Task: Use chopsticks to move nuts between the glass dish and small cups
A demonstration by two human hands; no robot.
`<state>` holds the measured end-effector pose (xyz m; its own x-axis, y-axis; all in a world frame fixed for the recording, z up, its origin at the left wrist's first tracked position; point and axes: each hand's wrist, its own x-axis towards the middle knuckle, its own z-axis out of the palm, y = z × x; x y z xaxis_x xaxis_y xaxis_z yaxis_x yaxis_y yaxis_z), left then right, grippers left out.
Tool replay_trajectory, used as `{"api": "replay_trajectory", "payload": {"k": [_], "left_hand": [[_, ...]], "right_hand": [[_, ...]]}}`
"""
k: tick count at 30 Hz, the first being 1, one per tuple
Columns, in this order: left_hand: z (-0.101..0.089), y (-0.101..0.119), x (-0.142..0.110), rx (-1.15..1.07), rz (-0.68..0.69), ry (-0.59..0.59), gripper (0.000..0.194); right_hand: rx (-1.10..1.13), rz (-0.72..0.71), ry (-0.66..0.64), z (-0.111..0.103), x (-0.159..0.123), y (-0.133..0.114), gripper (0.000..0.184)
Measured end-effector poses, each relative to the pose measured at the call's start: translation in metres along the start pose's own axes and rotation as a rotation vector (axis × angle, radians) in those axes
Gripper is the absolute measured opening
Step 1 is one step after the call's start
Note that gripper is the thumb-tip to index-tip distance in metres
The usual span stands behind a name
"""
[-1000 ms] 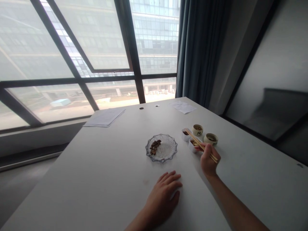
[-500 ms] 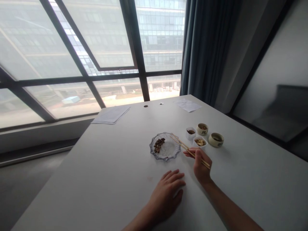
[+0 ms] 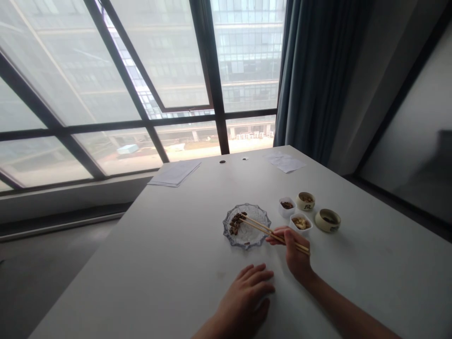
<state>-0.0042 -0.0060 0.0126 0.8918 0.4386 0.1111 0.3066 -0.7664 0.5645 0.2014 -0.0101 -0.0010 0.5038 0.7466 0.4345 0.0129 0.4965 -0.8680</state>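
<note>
My right hand [image 3: 294, 249] is closed round a pair of wooden chopsticks [image 3: 263, 228]. Their tips reach the small dark brown pieces [image 3: 236, 223] heaped on the left side of a scalloped clear glass dish [image 3: 260, 238]. Whether a piece is pinched between the tips I cannot tell. Palm down on the table, my left hand [image 3: 247, 294] lies in front of the dish, fingers stretched and holding nothing. Right of the dish are a white cup with dark reddish pieces [image 3: 286, 206] and a white cup with pale yellowish pieces [image 3: 301, 223].
Two cream round pots [image 3: 305, 201] [image 3: 327, 221] stand beyond and beside the white cups. Paper sheets [image 3: 175, 173] lie at the white table's back left, more paper [image 3: 285, 162] at the back right. Windows and a dark curtain [image 3: 310, 75] rise behind.
The chopstick tips have moved left and down, from the dish's far right rim to the dark pieces. My left hand stays resting on the table. The whole view has shifted slightly.
</note>
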Motion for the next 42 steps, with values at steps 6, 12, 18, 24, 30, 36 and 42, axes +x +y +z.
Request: {"api": "replay_trajectory", "payload": {"k": [6,12,18,24,30,36,42], "left_hand": [[-0.008,0.009,0.003,0.056,-0.009,-0.058,0.059],[-0.019,0.020,0.003,0.098,0.019,-0.116,0.060],[0.007,0.031,0.007,0.179,-0.048,-0.134,0.067],[0.070,0.033,0.009,0.320,-0.197,0.098,0.069],[0.065,0.025,0.001,0.337,-0.110,0.133,0.063],[0.069,0.014,-0.002,0.382,-0.030,0.148,0.053],[0.072,0.013,-0.002,0.376,-0.045,0.096,0.052]], "right_hand": [[0.030,0.030,-0.102,-0.008,0.002,0.000,0.035],[0.085,0.056,-0.196,-0.011,0.001,0.006,0.038],[0.116,0.051,-0.222,-0.022,-0.006,0.004,0.038],[0.120,0.066,-0.209,-0.029,-0.016,0.005,0.040],[0.140,0.100,-0.161,-0.026,-0.017,0.003,0.038],[0.136,0.135,-0.099,-0.029,-0.012,0.003,0.038],[0.128,0.124,-0.068,-0.034,-0.009,0.011,0.039]]}}
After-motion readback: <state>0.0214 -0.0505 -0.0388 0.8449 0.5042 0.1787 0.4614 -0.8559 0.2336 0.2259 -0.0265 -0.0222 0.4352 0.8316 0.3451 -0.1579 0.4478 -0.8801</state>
